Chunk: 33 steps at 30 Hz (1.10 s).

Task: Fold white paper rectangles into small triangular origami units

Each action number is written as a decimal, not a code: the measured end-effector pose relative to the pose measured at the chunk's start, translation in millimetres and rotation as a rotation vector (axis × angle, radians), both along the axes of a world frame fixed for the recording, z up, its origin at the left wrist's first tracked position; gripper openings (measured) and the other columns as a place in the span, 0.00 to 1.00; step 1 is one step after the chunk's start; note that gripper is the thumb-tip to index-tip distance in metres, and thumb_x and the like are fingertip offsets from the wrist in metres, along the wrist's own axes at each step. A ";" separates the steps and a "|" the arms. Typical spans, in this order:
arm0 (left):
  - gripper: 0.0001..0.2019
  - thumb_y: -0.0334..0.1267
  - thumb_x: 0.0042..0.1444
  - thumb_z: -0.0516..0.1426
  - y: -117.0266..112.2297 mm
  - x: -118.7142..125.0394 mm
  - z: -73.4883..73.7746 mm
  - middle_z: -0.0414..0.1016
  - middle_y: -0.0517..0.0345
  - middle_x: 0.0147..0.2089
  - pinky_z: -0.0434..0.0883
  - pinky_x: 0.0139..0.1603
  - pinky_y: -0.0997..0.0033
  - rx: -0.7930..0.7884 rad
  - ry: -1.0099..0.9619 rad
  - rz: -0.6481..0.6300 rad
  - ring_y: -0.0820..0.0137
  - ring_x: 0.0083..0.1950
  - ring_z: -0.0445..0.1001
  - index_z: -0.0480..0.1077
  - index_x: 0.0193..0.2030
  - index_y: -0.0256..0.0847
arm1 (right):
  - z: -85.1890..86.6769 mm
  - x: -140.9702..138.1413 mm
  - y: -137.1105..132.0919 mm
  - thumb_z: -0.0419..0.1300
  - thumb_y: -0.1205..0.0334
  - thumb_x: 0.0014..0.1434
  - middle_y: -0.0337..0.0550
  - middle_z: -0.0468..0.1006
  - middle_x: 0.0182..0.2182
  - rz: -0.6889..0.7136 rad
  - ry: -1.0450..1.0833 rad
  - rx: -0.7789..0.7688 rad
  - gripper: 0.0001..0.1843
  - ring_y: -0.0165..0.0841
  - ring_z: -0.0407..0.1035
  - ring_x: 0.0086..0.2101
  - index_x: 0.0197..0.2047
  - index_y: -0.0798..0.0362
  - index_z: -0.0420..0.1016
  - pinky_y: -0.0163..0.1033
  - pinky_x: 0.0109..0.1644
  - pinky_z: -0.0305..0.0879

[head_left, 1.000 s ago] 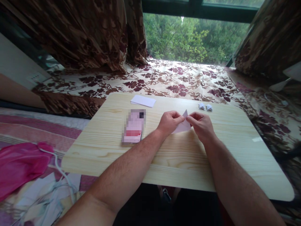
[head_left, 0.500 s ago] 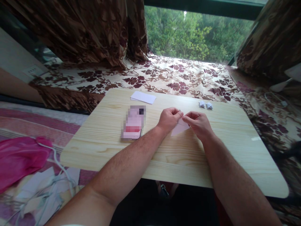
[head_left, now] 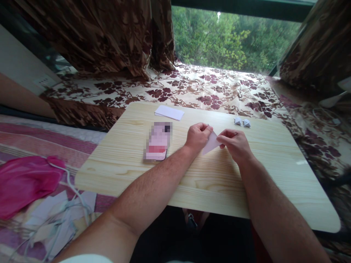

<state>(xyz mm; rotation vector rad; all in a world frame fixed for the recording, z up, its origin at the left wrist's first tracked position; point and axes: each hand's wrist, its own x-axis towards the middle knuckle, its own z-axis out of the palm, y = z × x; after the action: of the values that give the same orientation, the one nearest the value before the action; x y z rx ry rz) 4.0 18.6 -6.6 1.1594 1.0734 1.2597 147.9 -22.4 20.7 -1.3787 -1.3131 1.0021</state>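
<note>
The pale wooden desk (head_left: 208, 186) gives both forearms room to reach in, likely why the hands meet over its right-centre. The left hand (head_left: 196, 137) and right hand (head_left: 235, 143) have their fingers closed narrowly on one sheet, probably so its edges can be steadied from both sides. The phone (head_left: 157, 141) lies to the left, presumably out of the hands' way; the white paper stack (head_left: 169, 112) sits beyond it, near the far edge. The held paper (head_left: 210, 143) spans the gap between the hands: left fingers on its far-left edge, right fingers at its right corner, a point towards the near side. Two small folded pieces (head_left: 238, 121) rest far right, seemingly set aside.
</note>
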 end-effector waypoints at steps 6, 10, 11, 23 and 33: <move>0.11 0.43 0.47 0.64 5.9 -3.5 -0.8 0.64 0.64 0.23 0.55 0.25 0.73 -0.041 -0.127 0.062 0.76 0.24 0.58 0.70 0.25 0.38 | 2.3 4.2 -1.3 0.62 0.69 0.46 0.36 0.71 0.15 0.008 0.051 0.034 0.06 0.26 0.61 0.19 0.20 0.54 0.73 0.33 0.24 0.57; 0.11 0.42 0.45 0.65 9.1 -6.3 0.0 0.66 0.63 0.23 0.57 0.26 0.74 -0.048 -0.155 0.106 0.76 0.25 0.60 0.70 0.24 0.37 | -0.7 8.9 2.2 0.63 0.65 0.48 0.38 0.72 0.17 -0.050 0.160 0.020 0.06 0.27 0.64 0.19 0.22 0.55 0.76 0.34 0.24 0.60; 0.11 0.43 0.45 0.65 9.1 -6.5 0.2 0.66 0.63 0.23 0.56 0.26 0.74 -0.046 -0.152 0.104 0.76 0.25 0.60 0.71 0.24 0.38 | -1.3 9.4 2.9 0.64 0.63 0.49 0.39 0.73 0.18 -0.060 0.179 0.006 0.06 0.28 0.65 0.20 0.23 0.55 0.77 0.34 0.24 0.61; 0.12 0.43 0.48 0.64 6.2 -5.3 4.2 0.65 0.63 0.22 0.57 0.25 0.74 -0.051 -0.213 0.071 0.77 0.23 0.60 0.69 0.24 0.38 | -1.6 3.0 1.2 0.67 0.63 0.48 0.40 0.77 0.20 -0.032 0.085 0.003 0.05 0.28 0.68 0.21 0.25 0.55 0.77 0.34 0.27 0.64; 0.16 0.40 0.38 0.71 -5.0 -4.0 11.8 0.77 0.55 0.28 0.66 0.34 0.70 -0.099 -0.277 -0.318 0.70 0.30 0.72 0.77 0.31 0.33 | -4.2 -3.5 0.5 0.64 0.64 0.51 0.37 0.73 0.18 -0.072 0.012 0.167 0.05 0.27 0.63 0.20 0.25 0.55 0.75 0.34 0.25 0.57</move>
<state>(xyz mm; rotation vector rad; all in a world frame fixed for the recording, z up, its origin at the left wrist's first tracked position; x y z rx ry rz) 0.0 13.6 5.2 1.0001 0.7067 1.0659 144.4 -21.9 16.4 -1.2819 -1.2988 0.8324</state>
